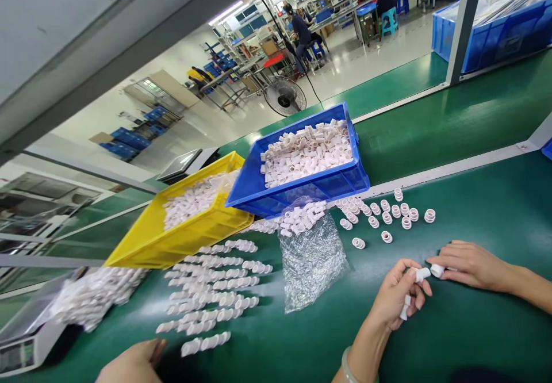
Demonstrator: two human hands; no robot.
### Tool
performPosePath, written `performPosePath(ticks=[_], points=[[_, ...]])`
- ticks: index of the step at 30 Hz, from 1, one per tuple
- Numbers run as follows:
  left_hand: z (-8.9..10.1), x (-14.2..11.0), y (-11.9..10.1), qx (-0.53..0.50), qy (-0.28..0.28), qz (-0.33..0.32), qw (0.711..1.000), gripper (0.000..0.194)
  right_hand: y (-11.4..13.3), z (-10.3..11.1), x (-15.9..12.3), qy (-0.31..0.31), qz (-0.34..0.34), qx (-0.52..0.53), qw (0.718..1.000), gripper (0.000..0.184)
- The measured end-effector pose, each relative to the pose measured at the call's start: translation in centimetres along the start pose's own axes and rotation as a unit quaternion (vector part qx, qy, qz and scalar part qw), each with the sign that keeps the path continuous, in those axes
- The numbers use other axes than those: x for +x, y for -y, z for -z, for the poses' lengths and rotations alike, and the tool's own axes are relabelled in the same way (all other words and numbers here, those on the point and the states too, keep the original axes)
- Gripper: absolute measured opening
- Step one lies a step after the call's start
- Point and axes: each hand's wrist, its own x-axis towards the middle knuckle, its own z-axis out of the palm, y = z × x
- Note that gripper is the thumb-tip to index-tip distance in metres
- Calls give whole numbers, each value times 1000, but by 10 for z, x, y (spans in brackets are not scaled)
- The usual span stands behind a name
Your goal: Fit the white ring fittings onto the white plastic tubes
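Note:
My left hand (397, 297), with a pale bangle on its wrist, is closed on a white plastic pipe fitting (423, 275) between thumb and fingers. Lower in that hand, more white fittings (405, 307) stick out between the curled fingers. Close by on the right, my right hand (472, 265) pinches another short white fitting (437, 270), its open end almost meeting the first; I cannot tell if they touch. Beyond both hands, several ringed white fittings (406, 222) stand apart on the green tabletop (495, 199).
A blue bin (297, 194) and a yellow bin (181, 251) hold heaps of white fittings. Loose fittings lie on a clear plastic bag (313, 271). Rows of fittings (211, 291) fill the left, near a co-worker's hand (133, 363). A scale (30, 354) carries a full bag.

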Motion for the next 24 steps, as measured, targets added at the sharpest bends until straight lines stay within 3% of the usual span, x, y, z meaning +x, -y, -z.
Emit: performPosePath(ticks=[9, 14, 20, 24], points=[[-1, 0, 4, -28, 53, -43, 997, 34, 19, 3, 6, 58, -78, 216, 972, 28], [-3, -1, 4, -23, 69, -44, 996, 36, 21, 2, 7, 52, -108, 226, 967, 27], [-6, -2, 4, 45, 35, -37, 998, 38, 24, 9, 10, 68, -121, 272, 952, 27], [-2, -2, 3, 100, 8, -33, 994, 41, 25, 9, 9, 87, -167, 321, 928, 29]])
